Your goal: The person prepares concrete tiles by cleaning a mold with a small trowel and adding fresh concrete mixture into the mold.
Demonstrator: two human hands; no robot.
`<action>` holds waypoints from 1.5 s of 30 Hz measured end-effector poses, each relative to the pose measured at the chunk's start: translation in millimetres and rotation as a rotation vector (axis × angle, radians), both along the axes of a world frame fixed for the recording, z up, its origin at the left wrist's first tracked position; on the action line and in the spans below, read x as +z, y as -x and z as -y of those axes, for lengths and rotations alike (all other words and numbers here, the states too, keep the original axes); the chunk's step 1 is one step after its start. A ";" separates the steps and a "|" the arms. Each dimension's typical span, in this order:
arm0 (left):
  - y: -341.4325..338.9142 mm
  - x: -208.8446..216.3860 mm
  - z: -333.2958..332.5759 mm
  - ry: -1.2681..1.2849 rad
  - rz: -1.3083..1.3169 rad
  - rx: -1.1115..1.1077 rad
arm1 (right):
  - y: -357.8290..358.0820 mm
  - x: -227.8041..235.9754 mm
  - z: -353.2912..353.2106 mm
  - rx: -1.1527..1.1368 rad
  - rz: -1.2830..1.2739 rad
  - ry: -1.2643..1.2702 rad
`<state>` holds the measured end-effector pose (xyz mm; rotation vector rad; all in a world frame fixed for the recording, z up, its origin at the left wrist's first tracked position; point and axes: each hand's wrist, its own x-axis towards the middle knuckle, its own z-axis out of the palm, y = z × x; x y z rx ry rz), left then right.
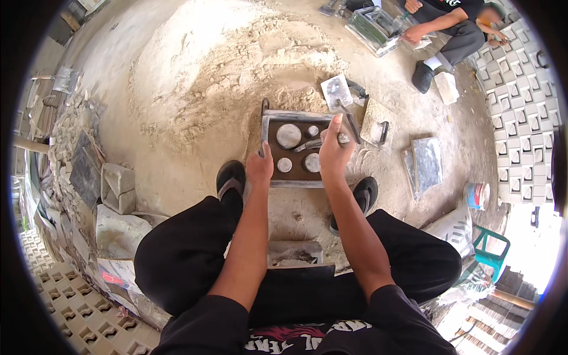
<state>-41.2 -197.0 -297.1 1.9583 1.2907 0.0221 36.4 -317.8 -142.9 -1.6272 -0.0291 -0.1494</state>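
Observation:
Between my feet lies a rectangular mould frame (pixel 294 115) with a dark brown bed. Several pale round discs (pixel 289 136) and a curved metal piece (pixel 309 145) sit inside it. My left hand (pixel 259 164) is closed on the frame's left side, thumb along the top of the edge. Over the frame's right side, my right hand (pixel 336 151) is wrapped round a trowel-like metal tool (pixel 351 122), its narrow blade tilted up beyond the fist. That hand and tool hide the frame's right edge.
A heap of pale sandy powder (pixel 236 53) spreads beyond the frame. A white-dusted plate (pixel 336 92) lies past its right corner, flat boards (pixel 426 163) farther right. Another person's hand (pixel 416 34) works at a second mould (pixel 374 29). Patterned blocks (pixel 523 112) are stacked at right, a green stool (pixel 492 253) below.

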 end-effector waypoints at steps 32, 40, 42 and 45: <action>-2.7 -0.3 -2.0 -0.017 0.072 -0.003 | -57.0 13.4 -20.0 0.482 -0.052 -0.064; -2.9 9.6 -0.8 -0.038 0.120 -0.020 | -80.5 -7.3 -31.5 0.413 -0.045 -0.157; -2.0 16.7 4.5 -0.037 0.068 -0.016 | -77.3 -16.1 -25.4 0.518 -0.041 -0.083; -7.9 9.1 0.5 -0.034 0.060 -0.057 | -92.1 -29.8 -37.7 0.607 -0.187 -0.155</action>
